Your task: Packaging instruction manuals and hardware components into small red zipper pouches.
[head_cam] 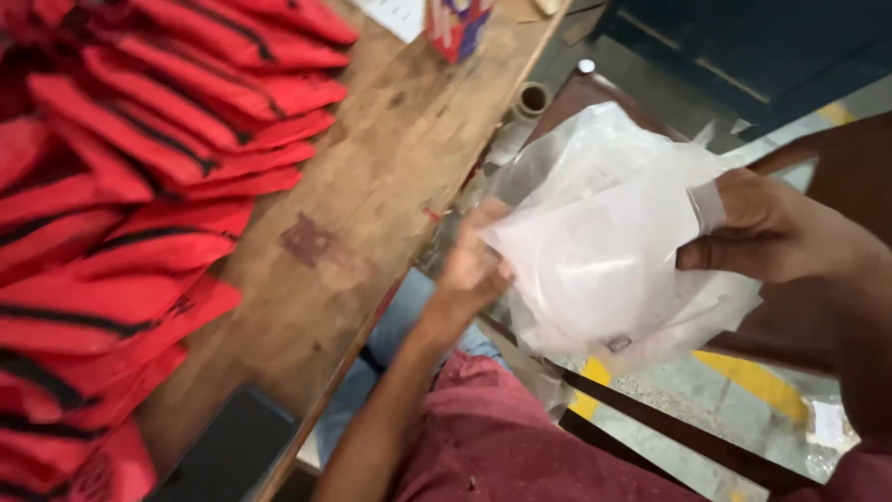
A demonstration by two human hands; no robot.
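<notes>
I hold a stack of clear plastic bags (604, 242) in front of me, off the table's right edge. My right hand (767, 228) grips the stack at its right side, thumb on top. My left hand (472, 265) pinches the left edge of the same bags, fingers curled around it. The bags are thin, whitish and crumpled. Rows of folded red fabric pieces with black trim (121, 214) overlap on the wooden table (372, 195) to my left, apart from both hands.
A red, white and blue carton (457, 23) stands at the table's far edge beside a white sheet of paper (395, 14). A dark flat object (228, 451) lies at the near table corner. A roll of tape (532, 98) sits past the edge. A brown chair (836, 167) stands at right.
</notes>
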